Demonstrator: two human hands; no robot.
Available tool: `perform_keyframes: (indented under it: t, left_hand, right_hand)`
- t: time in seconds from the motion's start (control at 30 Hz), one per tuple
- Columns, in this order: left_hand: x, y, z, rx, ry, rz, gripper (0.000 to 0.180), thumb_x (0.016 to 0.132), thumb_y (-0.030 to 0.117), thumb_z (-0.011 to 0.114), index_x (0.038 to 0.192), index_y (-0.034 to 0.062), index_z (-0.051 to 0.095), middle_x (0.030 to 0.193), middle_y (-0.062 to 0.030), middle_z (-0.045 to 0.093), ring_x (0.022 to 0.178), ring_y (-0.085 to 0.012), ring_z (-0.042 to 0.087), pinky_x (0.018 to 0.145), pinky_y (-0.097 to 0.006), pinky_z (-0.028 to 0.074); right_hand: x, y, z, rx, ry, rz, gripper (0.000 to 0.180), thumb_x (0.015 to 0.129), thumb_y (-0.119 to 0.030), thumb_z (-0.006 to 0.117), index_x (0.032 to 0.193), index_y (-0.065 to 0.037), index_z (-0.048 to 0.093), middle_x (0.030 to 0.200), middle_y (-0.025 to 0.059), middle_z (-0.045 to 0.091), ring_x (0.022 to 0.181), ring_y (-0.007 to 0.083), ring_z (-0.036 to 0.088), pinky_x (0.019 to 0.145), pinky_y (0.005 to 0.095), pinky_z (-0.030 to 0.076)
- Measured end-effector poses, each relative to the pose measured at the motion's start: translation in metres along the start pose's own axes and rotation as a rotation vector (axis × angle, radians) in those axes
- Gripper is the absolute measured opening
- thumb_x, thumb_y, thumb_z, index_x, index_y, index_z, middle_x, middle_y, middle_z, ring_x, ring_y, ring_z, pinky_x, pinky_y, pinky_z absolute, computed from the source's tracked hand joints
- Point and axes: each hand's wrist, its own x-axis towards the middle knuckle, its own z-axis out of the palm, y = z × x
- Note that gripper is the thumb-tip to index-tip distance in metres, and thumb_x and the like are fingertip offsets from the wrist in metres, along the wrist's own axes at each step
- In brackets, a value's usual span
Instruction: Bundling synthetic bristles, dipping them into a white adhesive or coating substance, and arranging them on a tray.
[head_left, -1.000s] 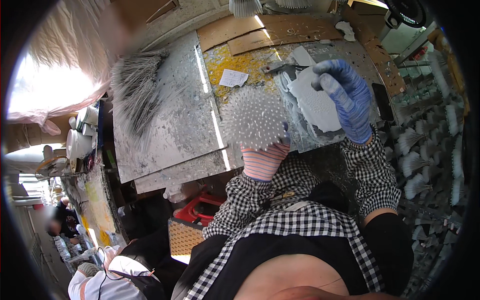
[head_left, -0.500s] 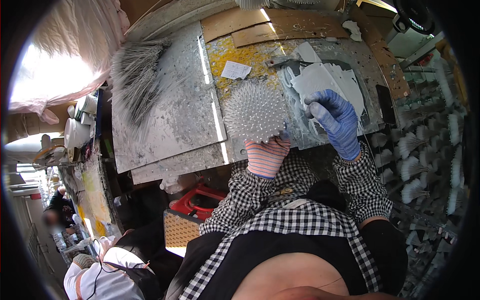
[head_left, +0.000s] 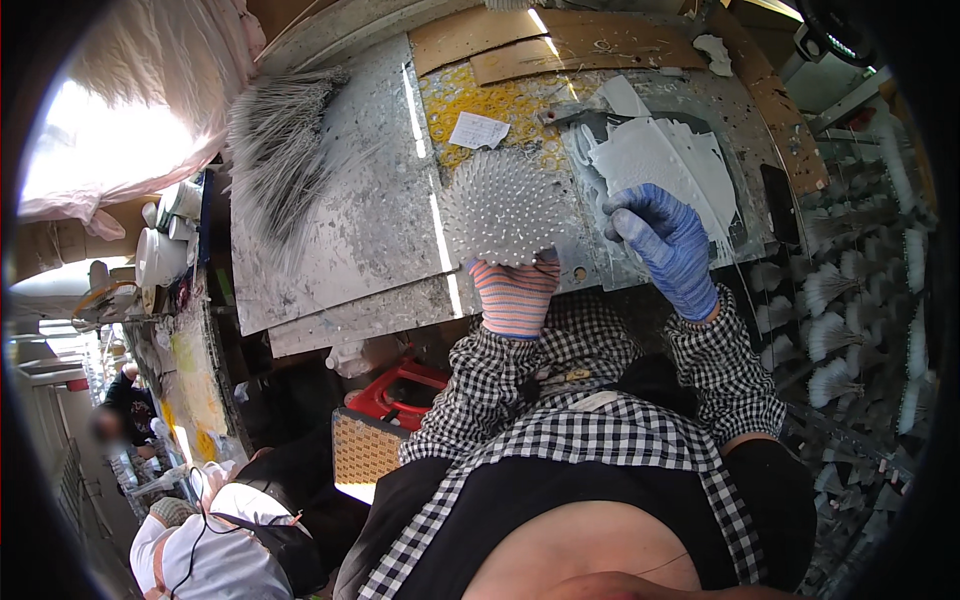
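My left hand (head_left: 515, 300), in an orange-and-grey striped glove, is closed around the lower end of a bundle of thin stems with white bead-like tips (head_left: 503, 208). The tips fan out into a round dome facing up, and the stems below are mostly hidden. To its right, my right hand (head_left: 668, 248) wears a blue glove with grey fingertips. Its thumb and fingers are pinched together; anything between them is too small to make out. Beyond that hand, thick white paste (head_left: 655, 165) is spread on a dark board.
Loose thin grey stems (head_left: 280, 150) lie heaped on the grey board at left. A paper slip (head_left: 479, 130) rests on the yellow-stained surface. A dark phone-like slab (head_left: 780, 204) lies at right, beside hanging pale bundles (head_left: 835, 330). A red stool (head_left: 400, 392) stands below the table.
My left hand has shifted a little left and away from me with the bundle, whose dome has turned slightly. My right hand stays pinched in nearly the same place.
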Motion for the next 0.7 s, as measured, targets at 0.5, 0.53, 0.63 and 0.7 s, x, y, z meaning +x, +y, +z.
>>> perform_keyframes:
  t: [0.5,0.53,0.63,0.7]
  left_hand:
    - [-0.028,-0.029,0.027,-0.052,0.394,0.058,0.026,0.098,0.019,0.061,0.115,-0.0011,0.061,0.108,-0.0125,0.066,0.093,-0.02,0.067,0.075,-0.027,0.063]
    - [-0.029,-0.024,0.019,-0.056,0.394,0.056,0.026,0.098,0.019,0.061,0.115,-0.0011,0.061,0.108,-0.0125,0.066,0.093,-0.02,0.067,0.075,-0.027,0.063]
    - [-0.03,-0.016,0.019,-0.355,0.16,-0.247,0.024,0.098,0.016,0.06,0.115,-0.001,0.061,0.106,-0.0111,0.066,0.093,-0.0206,0.067,0.076,-0.029,0.063]
    - [-0.034,-0.016,0.018,-0.298,0.151,-0.168,0.024,0.097,0.015,0.061,0.115,-0.0016,0.06,0.105,-0.0105,0.065,0.095,-0.0207,0.067,0.079,-0.031,0.063]
  right_hand:
    - [0.006,0.021,0.022,-0.108,-0.157,-0.084,0.048,0.09,-0.021,0.075,0.132,-0.002,0.058,0.112,0.0074,0.067,0.106,0.0153,0.063,0.098,0.033,0.05]
    - [0.004,0.023,0.021,-0.112,-0.158,-0.082,0.048,0.09,-0.021,0.075,0.132,-0.002,0.058,0.112,0.0074,0.067,0.106,0.0153,0.063,0.098,0.033,0.05]
    - [0.0,0.028,0.011,-0.051,-0.097,-0.016,0.04,0.093,-0.015,0.071,0.129,-0.001,0.06,0.112,0.0066,0.067,0.105,0.0142,0.063,0.097,0.0318,0.05]
    - [0.001,0.03,0.007,-0.071,-0.064,0.006,0.033,0.094,-0.01,0.068,0.125,-0.003,0.063,0.108,0.0053,0.068,0.103,0.0126,0.064,0.095,0.0305,0.051]
